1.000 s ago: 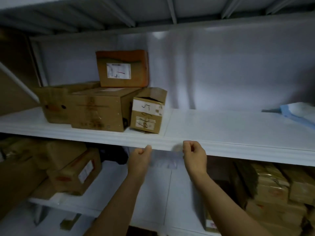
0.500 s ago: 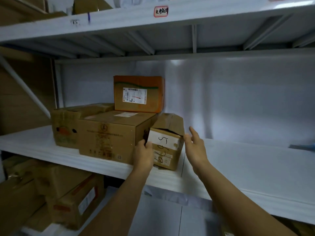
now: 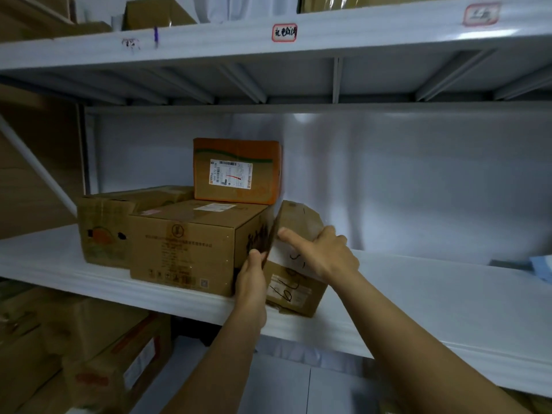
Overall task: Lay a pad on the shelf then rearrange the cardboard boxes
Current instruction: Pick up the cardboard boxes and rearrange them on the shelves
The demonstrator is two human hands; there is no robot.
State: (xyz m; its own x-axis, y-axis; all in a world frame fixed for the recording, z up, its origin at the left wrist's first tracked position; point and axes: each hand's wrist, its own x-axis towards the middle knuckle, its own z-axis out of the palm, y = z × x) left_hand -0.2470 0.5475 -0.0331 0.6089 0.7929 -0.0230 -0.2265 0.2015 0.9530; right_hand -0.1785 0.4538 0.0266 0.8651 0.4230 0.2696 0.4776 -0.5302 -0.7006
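1. Far left of the small brown cardboard box with handwritten numbers (image 3: 294, 282): worn brown cardboard box with an orange print (image 3: 103, 234), standing on the white padded shelf (image 3: 418, 297).
2. Touching the small box's left side: large brown cardboard box with printed text (image 3: 185, 249); above and behind, orange-brown cardboard box with a white shipping label (image 3: 237, 171).
3. At the small box's left edge: left hand (image 3: 252, 282), fingers curled round the box's raised flap.
4. On the small box's top front: right hand (image 3: 324, 253), thumb stretched across the white label, fingers wrapped over the top, gripping.
5. Far right of the small box: blue cloth-like item (image 3: 542, 267) at the frame edge.
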